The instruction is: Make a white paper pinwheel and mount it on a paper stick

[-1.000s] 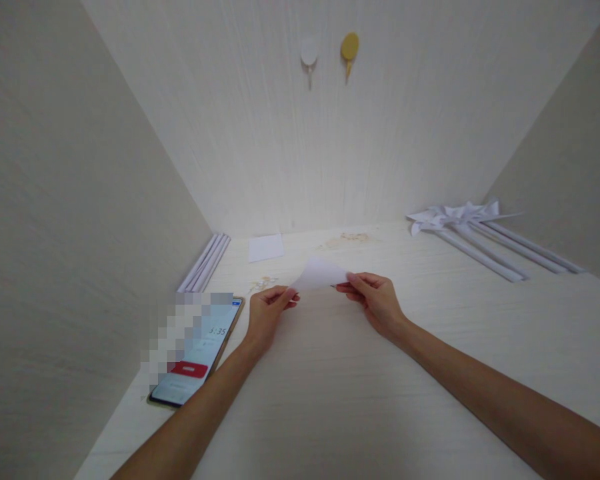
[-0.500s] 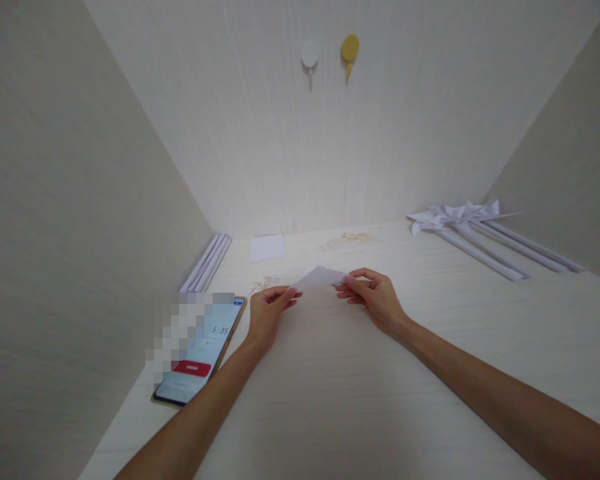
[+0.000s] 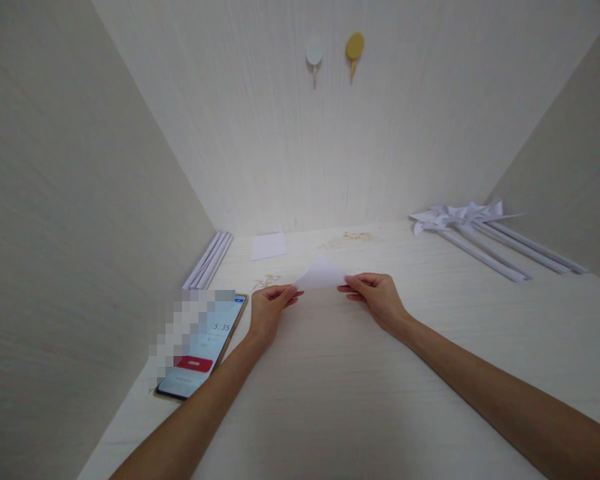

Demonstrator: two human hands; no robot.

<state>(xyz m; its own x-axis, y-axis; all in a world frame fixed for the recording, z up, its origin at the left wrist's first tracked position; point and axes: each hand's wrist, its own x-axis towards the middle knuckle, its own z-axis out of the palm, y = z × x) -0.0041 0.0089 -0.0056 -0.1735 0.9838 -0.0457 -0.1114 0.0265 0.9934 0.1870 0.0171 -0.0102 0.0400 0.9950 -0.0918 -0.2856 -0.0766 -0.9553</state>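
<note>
A small white piece of paper (image 3: 321, 275), shaped like a triangle with its peak pointing away from me, is stretched between my two hands. My left hand (image 3: 269, 308) pinches its left corner between thumb and fingers. At the right corner, my right hand (image 3: 377, 299) does the same. The paper is held above the pale table (image 3: 320, 387); whether its lower edge is a fold I cannot tell. Beyond my left hand, a flat white square of paper (image 3: 269, 246) lies near the back wall.
A phone (image 3: 200, 353) lies left of my left forearm, its screen partly blurred. Several rolled paper sticks (image 3: 209, 260) rest by the left wall. Paper pinwheels (image 3: 460, 217) on sticks (image 3: 485, 255) lie at the back right. A white hook (image 3: 315, 52) and a yellow hook (image 3: 355, 47) are on the back wall.
My right hand has lowered slightly and its fingers have closed more on the paper's corner. The paper now looks flatter and more evenly triangular.
</note>
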